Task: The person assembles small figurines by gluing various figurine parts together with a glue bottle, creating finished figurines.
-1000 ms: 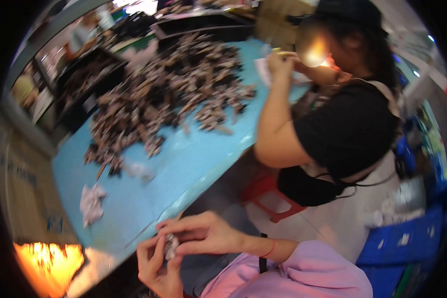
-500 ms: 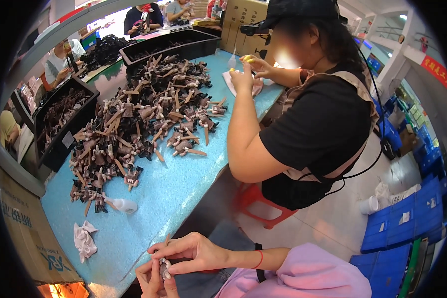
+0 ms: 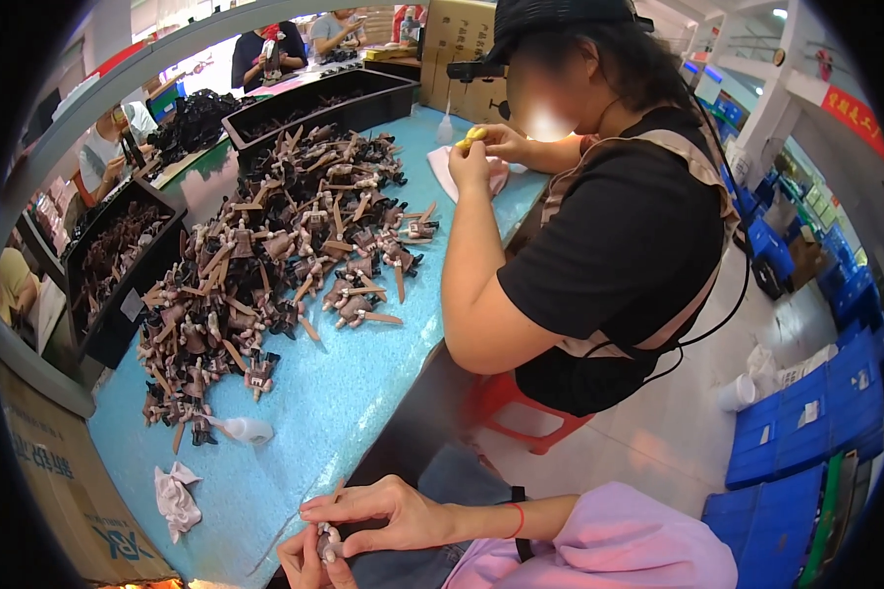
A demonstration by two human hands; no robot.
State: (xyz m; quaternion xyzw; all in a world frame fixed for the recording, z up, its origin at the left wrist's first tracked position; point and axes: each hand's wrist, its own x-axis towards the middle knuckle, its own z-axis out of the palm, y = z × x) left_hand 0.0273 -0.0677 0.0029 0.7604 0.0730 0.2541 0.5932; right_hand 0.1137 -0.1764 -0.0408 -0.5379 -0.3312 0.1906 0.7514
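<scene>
1. Hands barely shifted since earlier; work unchanged.
2. Right hand [image 3: 393,512] fingers extended, pinching small figure part [image 3: 326,542] from above.
3. Left hand [image 3: 304,562] curled under it, off bench [image 3: 363,393] near edge.

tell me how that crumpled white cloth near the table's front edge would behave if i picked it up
The white cloth lies crumpled in soft folds on the blue table, so it would probably hang floppy. It looks thin, likely light. It seems unlikely to roll, and a push would probably just bunch it.
</scene>
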